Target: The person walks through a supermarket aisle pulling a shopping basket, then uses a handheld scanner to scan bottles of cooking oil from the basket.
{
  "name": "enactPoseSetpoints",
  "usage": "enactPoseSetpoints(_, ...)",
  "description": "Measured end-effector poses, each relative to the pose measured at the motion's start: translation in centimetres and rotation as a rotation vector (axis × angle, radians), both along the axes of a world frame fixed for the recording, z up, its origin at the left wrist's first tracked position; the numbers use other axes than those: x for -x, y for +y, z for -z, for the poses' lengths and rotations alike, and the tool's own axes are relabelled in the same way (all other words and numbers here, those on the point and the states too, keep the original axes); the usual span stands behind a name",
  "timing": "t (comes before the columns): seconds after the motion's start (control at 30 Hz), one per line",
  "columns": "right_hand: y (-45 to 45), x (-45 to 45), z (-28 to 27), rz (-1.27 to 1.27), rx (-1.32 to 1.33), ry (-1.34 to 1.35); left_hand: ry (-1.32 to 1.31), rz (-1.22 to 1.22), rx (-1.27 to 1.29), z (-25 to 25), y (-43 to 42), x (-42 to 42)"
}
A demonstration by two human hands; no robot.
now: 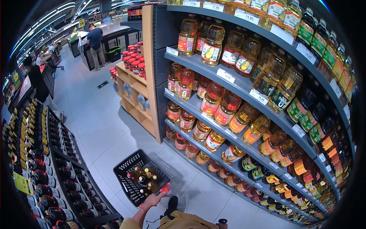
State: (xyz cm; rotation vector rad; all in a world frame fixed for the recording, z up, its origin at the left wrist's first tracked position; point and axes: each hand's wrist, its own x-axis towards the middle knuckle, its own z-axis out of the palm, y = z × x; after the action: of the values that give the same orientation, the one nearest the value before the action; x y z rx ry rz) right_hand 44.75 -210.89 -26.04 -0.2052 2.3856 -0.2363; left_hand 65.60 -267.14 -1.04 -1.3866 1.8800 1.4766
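My left hand is closed around the red handle of a black plastic shopping basket. Several bottles with dark, gold and red caps stand inside the basket, which hangs or rests low over the tiled floor, tilted in view. Only a sliver of my right hand appears at the bottom edge, beside a small black object; its fingers are hidden.
Shelves of cooking oil bottles with price tags rise on the right. A rack of dark bottles lines the left. Ahead, a wooden stand holds red-lidded jars. Two people, one person and another, stand farther off.
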Motion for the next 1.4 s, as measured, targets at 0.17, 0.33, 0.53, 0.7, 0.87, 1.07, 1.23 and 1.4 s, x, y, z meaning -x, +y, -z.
enactPoseSetpoints(0.17,-10.5,1.1,-14.0,0.831,0.329,-0.195,0.183,-0.106,-0.356,-2.2,-1.2,-0.1)
enactPoseSetpoints(0.33,-12.5,0.5,-15.9,0.650,0.194,-0.153,0.126,-0.055,-0.508,-1.4,-1.8,0.8)
enactPoseSetpoints(0.53,-11.3,-2.6,-18.4,0.831,0.208,-0.152,0.058,-0.078,-0.397,0.9,-1.5,1.1)
enactPoseSetpoints(0.7,-7.7,-6.5,-16.5,1.050,0.167,-0.214,-0.022,-0.095,-0.272,0.6,-0.6,1.2)
enactPoseSetpoints(0.87,-4.4,-9.9,-14.3,1.209,0.220,-0.269,-0.012,-0.105,-0.168,0.2,0.5,1.6)
enactPoseSetpoints(1.07,0.9,-11.3,-14.3,1.276,0.251,-0.234,0.175,-0.071,-0.186,3.4,3.3,3.5)
enactPoseSetpoints(1.23,7.1,-11.2,-11.4,1.175,0.274,-0.194,0.206,-0.060,-0.202,1.2,7.4,5.1)
enactPoseSetpoints(1.4,12.3,-11.4,-12.1,1.448,0.375,-0.201,0.169,-0.133,-0.218,2.7,9.2,4.9)
